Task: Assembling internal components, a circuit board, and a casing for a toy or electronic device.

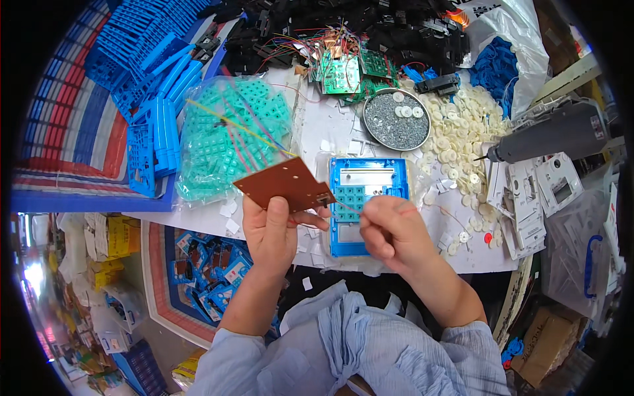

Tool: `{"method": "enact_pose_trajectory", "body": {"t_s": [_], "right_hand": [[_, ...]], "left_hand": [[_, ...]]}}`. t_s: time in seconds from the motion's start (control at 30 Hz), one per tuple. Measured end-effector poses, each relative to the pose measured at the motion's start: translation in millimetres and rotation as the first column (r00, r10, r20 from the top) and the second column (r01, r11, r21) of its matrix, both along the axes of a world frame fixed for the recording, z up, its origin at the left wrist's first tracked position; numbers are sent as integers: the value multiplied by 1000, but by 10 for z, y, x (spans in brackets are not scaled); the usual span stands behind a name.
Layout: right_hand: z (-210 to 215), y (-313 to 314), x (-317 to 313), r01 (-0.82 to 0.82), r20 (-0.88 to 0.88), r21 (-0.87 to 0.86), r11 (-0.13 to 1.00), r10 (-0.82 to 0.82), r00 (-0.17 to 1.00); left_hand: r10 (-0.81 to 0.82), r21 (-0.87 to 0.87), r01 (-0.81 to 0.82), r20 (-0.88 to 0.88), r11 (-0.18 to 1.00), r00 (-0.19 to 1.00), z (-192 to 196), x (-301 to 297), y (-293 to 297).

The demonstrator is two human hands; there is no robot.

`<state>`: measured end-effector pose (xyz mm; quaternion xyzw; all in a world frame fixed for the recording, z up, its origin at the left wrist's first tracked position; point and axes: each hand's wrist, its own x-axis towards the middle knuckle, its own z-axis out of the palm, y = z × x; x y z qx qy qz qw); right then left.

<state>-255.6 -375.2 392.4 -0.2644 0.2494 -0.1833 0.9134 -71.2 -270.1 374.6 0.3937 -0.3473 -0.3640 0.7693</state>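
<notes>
While hands [330, 228] work, white discs [456, 142] crowd the blue casing [343, 241]

You wear a light blue, finely striped shirt [370, 350], wrinkled, sleeves pushed up past both forearms; hands bare, no gloves.

I see a brown circuit board [285, 185], flat and four-sided, dotted with small holes, tilted copper-side up above the counter, pinched at its lower edge. Just beside it lies a blue calculator shell [366, 201], face up, with a teal keypad partly filling it
</notes>
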Motion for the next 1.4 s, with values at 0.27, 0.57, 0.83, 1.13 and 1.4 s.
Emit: {"method": "enact_pose_trajectory", "body": {"t_s": [0.27,0.57,0.83,1.13,1.4], "right_hand": [[113,-46,26,70,22,-614,786,-72,997],[-77,214,-245,-35,-178,-802,596,-183,967],[-350,207,-370,-62,-167,-674,737,-70,984],[-218,-363,-80,-330,-484,-746,578,-131,865],[-217,-568,43,-601,-649,-752,269,-147,747]], "left_hand": [[-217,338,196,25,920,976,200,-251,205],[-216,433,196,-2,880,976,97,-386,451],[-536,623,417,4,662,844,39,-315,528],[-418,353,613,-491,707,764,-74,-395,634],[-591,428,686,-351,588,726,-90,-278,660]]}}
